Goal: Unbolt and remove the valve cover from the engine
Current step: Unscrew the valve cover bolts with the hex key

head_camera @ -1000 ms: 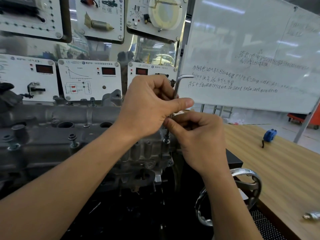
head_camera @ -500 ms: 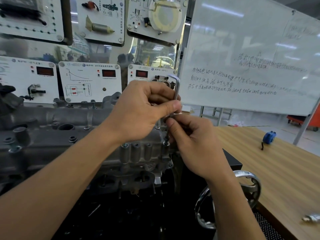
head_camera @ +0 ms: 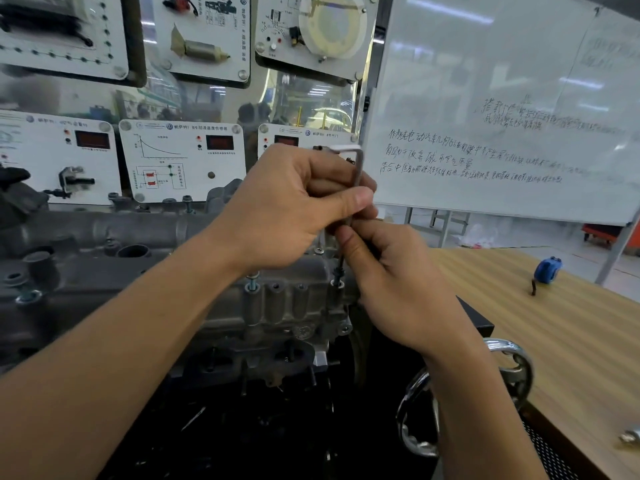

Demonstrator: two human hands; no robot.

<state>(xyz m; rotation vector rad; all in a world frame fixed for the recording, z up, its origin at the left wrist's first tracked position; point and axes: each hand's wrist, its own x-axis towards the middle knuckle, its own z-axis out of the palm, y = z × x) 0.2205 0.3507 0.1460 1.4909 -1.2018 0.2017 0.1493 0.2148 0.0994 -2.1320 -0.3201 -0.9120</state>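
The grey valve cover lies across the top of the engine at left centre. A steel L-shaped hex key stands upright over a bolt at the cover's right end, its short arm pointing left. My left hand grips the key's upper shaft between thumb and curled fingers. Just below, my right hand pinches the lower shaft with thumb and fingers. The bolt sits raised above its hole. Another raised bolt stands to the left.
Instrument panels hang behind the engine and a whiteboard stands at right. A wooden table on the right carries a blue tape measure and a small metal part. A chrome handwheel sits below my right wrist.
The hex key's short arm has swung from pointing right to pointing left as my left hand turned it. My right hand stayed pinching the lower shaft.
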